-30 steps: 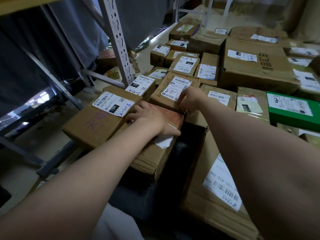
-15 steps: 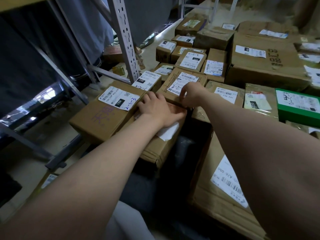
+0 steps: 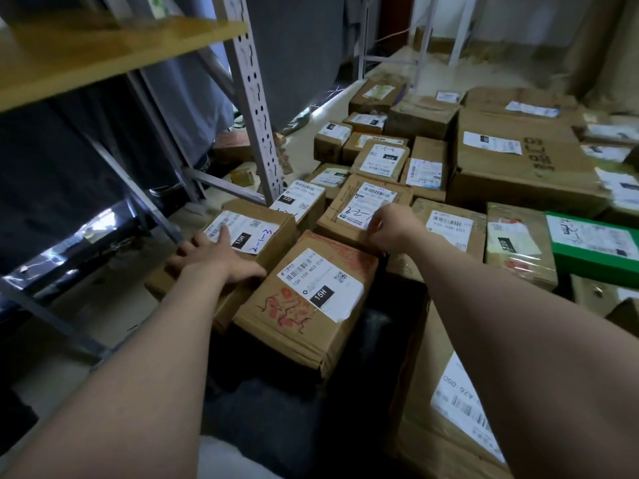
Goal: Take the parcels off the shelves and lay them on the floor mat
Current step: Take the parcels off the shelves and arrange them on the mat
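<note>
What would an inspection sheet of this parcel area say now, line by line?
surface: pale floor, mostly covered by parcels.
job's things: red-marked parcel nearest; 2-1-3 parcel against its left side; green parcel and many brown ones beyond.
clutter: small items at the rack foot, too blurred to name.
grips: left grip flat on the 2-1-3 parcel; right grip curled at the red-marked parcel's far edge, hold unclear.
cables: nothing seen.
surroundings: rack upright, yellow shelf board, grey curtain.

"15H" on front parcel (image 3: 304, 305), "2-1-3" on left parcel (image 3: 257, 236)
</note>
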